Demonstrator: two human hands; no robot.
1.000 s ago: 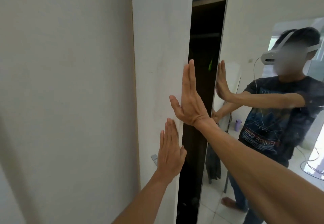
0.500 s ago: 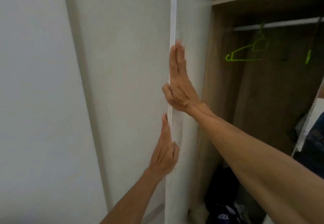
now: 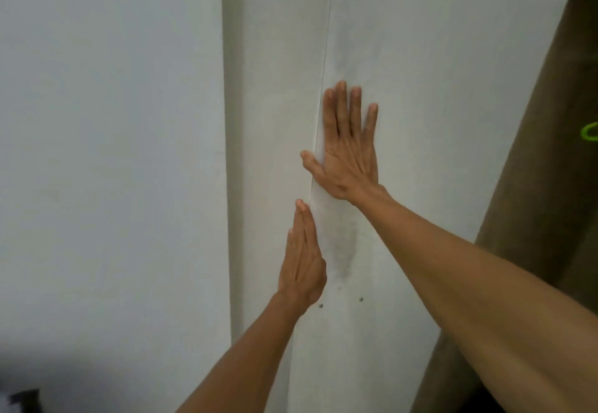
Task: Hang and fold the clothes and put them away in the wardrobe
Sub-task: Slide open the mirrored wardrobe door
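Observation:
A white wardrobe door (image 3: 404, 89) fills the middle of the head view, swung wide to the left. My right hand (image 3: 348, 150) lies flat on its inner face, fingers spread, thumb over the door's left edge. My left hand (image 3: 302, 260) is lower, flat and edge-on, fingertips at the same edge. Both hands hold nothing. At the right, the brown wooden inside wall of the wardrobe (image 3: 543, 160) shows, with a bit of a green hanger (image 3: 589, 131) at the frame's edge. No clothes are visible.
A plain white wall (image 3: 106, 154) takes up the left half, with a vertical white strip (image 3: 231, 154) beside the door. A dark object (image 3: 24, 399) sits at the bottom left corner. Two small screw holes (image 3: 341, 302) mark the door.
The door has swung further left, from a narrow gap to wide open. The mirror and most of the wardrobe interior have left view. Both hands stayed on the door.

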